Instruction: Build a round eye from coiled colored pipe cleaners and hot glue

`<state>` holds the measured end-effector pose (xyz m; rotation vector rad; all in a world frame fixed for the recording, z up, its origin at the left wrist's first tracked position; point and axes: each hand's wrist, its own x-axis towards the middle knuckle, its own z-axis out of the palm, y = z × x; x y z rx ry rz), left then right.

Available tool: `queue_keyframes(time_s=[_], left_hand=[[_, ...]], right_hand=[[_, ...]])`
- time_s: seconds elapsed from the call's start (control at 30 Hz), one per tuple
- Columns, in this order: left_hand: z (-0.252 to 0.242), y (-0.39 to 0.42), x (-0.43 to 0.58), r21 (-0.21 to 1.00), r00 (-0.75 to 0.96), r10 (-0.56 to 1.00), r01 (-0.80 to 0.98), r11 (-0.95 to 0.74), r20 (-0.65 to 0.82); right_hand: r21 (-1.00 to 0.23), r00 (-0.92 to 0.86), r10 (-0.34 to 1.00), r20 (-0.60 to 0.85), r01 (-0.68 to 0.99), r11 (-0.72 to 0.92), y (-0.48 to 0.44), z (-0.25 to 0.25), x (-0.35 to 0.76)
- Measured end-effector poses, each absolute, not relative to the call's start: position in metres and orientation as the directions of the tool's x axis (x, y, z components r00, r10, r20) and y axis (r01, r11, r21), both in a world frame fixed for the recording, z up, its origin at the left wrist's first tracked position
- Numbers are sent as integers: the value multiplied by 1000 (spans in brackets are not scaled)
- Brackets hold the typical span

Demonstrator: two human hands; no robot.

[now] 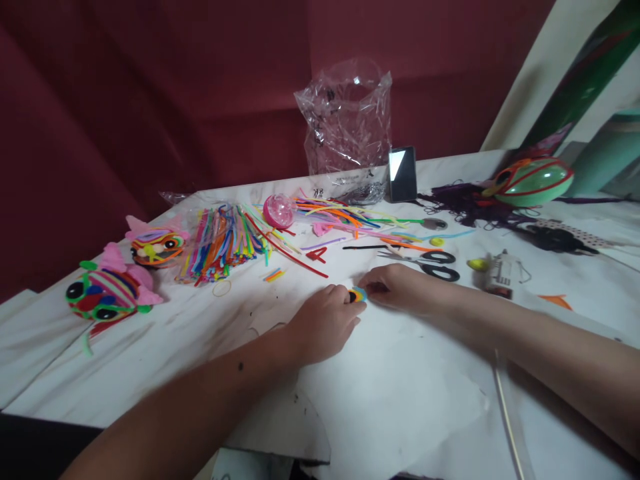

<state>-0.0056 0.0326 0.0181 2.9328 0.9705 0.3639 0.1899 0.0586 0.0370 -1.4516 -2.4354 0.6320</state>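
Observation:
My left hand [325, 323] is closed on a small coiled pipe-cleaner disc [357, 295], black in the middle with yellow and blue around it. From the other side, my right hand [395, 287] pinches at the disc's blue edge; its fingertips are partly hidden. Just beyond the right hand lie black-handled scissors [435, 265]. A bent red pipe cleaner [317, 254] and a long red one [305, 265] rest beyond the left hand.
Two colourful fish figures [107, 293] stand at left beside bundled pipe cleaners [225, 243]. Behind are a pink clear half-ball [279, 211], a plastic bag [350, 133] and a phone-like device [403, 175]. At right are a glue gun [501, 273] and a green balloon-shaped figure [535, 181].

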Motion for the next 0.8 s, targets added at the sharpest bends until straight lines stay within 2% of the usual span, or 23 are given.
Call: queue_keyframes(time_s=[0.1, 0.53, 0.7, 0.8], left_hand=[[17, 34, -6, 105, 778, 591, 583, -805, 212], [14, 42, -12, 351, 721, 609, 505, -788, 329], [17, 40, -10, 551, 542, 778, 562, -617, 318], [20, 37, -5, 746, 401, 893, 528, -406, 203]], right_hand=[[-488, -489, 872, -9, 763, 423, 60, 34, 191], [-589, -325, 945, 45, 755, 288, 59, 23, 181], [-710, -237, 966, 100, 663, 236, 63, 27, 185], [-817, -191, 975, 112, 541, 200, 62, 30, 181]])
